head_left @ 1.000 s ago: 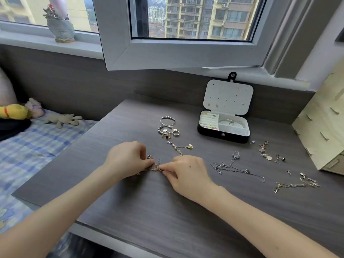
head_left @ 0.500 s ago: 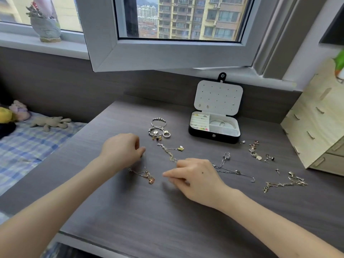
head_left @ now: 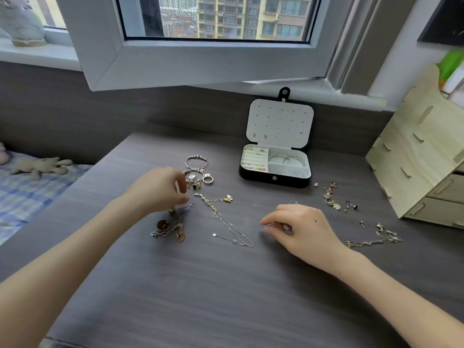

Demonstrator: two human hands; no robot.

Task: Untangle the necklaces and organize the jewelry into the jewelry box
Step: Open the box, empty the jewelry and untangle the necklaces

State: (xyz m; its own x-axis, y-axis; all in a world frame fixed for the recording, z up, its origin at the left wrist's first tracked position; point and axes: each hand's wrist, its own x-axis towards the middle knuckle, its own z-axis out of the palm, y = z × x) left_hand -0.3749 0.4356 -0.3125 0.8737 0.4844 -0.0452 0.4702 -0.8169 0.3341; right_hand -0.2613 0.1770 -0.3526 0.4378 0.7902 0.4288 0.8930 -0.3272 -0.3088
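I have my left hand (head_left: pixel 160 189) pinching the top strand of a clump of necklaces (head_left: pixel 168 228), most of it lying on the desk (head_left: pixel 226 297); my right hand (head_left: pixel 301 231) pinches a thin silver chain (head_left: pixel 265 224) near another loose chain (head_left: pixel 233 234); the jewelry box (head_left: pixel 275 178) stands open behind, bangles (head_left: pixel 288 160) in its right compartment; bracelets (head_left: pixel 196 162) and a ring (head_left: pixel 208 180) lie just beside the left hand; earrings (head_left: pixel 331 197) lie scattered right of the box

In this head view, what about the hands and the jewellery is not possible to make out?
- Head view: blur hides whether the left hand pinches anything above the tangled bundle of chains with brown pendants.
- The right hand covers most of the thin silver necklace it pinches.
- Pieces in the black white-lined jewelry box are too small.
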